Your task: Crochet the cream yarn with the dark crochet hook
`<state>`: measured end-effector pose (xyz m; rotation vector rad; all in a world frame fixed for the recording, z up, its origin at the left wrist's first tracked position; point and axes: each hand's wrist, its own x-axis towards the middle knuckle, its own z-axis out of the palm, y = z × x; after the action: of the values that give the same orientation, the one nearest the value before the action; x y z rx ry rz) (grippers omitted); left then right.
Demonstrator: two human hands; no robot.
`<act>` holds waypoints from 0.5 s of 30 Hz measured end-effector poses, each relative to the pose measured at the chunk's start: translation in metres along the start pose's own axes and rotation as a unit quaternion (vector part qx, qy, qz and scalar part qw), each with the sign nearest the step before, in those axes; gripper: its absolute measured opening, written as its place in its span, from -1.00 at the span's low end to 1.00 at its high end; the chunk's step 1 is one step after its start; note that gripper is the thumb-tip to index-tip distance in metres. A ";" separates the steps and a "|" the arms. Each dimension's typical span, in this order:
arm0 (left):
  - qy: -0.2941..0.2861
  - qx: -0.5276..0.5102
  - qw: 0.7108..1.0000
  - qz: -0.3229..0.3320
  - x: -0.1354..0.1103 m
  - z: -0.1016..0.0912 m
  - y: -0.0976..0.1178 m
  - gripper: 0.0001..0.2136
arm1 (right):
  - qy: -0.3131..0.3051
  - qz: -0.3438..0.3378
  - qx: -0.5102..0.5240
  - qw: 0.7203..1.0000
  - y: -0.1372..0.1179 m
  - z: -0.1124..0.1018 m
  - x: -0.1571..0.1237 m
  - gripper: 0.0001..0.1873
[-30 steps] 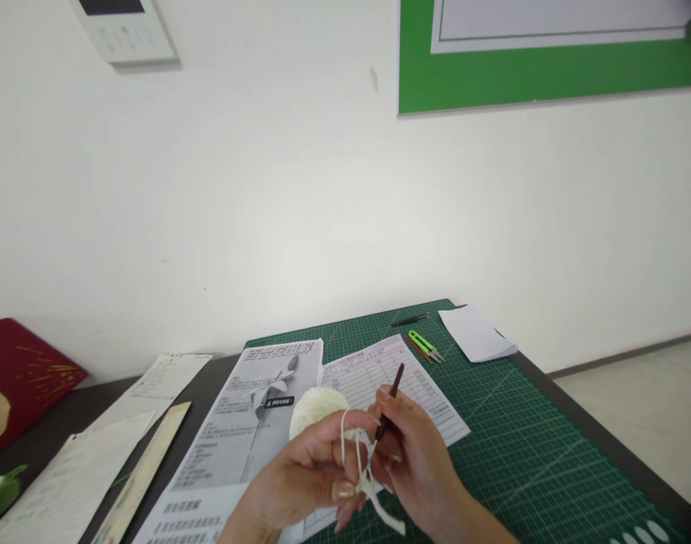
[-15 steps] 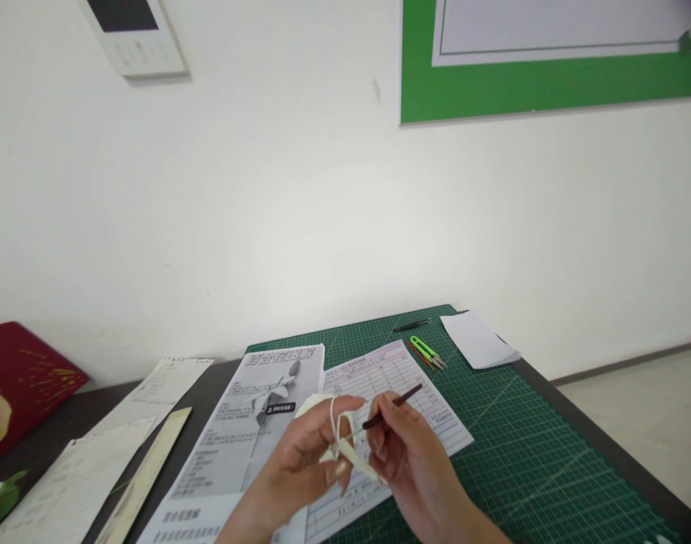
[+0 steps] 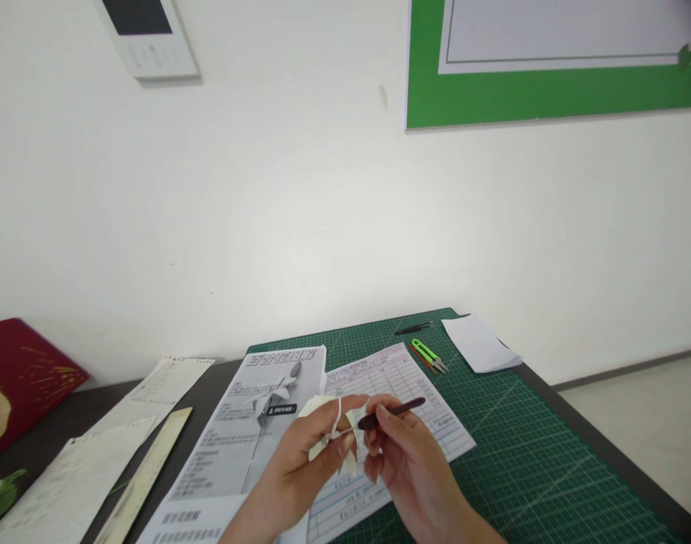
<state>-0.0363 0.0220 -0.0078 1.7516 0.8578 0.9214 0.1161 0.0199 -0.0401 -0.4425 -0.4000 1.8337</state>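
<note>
Pinching the crochet hook (image 3: 405,407), the right hand (image 3: 410,453) should pull gently while the left hand (image 3: 297,461) holds white yarn (image 3: 339,412).

Saw dark hook (image 3: 405,408) slanted up rightward, narrow end at looped white yarn (image 3: 339,415); saw pale ball (image 3: 313,406) behind, partly hidden.

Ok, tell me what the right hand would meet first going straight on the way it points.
Most likely the left hand, with white yarn looped over a finger, just ahead of the right hand; depth is hard to judge.
</note>
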 end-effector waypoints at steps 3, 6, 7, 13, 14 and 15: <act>0.040 0.075 0.996 0.011 -0.003 -0.004 -0.001 -0.63 | 0.013 -0.006 0.004 1.000 -0.002 0.001 -0.001 -0.85; 0.079 0.132 0.988 0.028 -0.004 -0.007 -0.002 -0.64 | 0.018 -0.018 0.001 1.000 -0.004 0.000 -0.001 -0.84; 0.082 0.135 0.987 0.027 -0.004 -0.007 -0.002 -0.66 | 0.016 -0.021 -0.001 1.000 -0.004 0.000 -0.001 -0.84; 0.098 -0.012 0.995 -0.022 0.000 0.006 -0.009 -0.58 | 0.003 -0.037 -0.025 0.999 -0.002 0.001 -0.001 -0.84; 0.105 -0.063 0.992 -0.032 0.001 0.011 -0.009 -0.55 | -0.003 -0.037 -0.033 0.999 -0.001 0.001 -0.001 -0.83; 0.114 -0.111 0.986 -0.045 0.002 0.015 -0.008 -0.50 | -0.009 -0.035 -0.040 0.999 -0.001 0.001 -0.001 -0.83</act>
<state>-0.0235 0.0197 -0.0188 1.4250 0.9340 1.1271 0.1165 0.0191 -0.0383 -0.4606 -0.4965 1.7601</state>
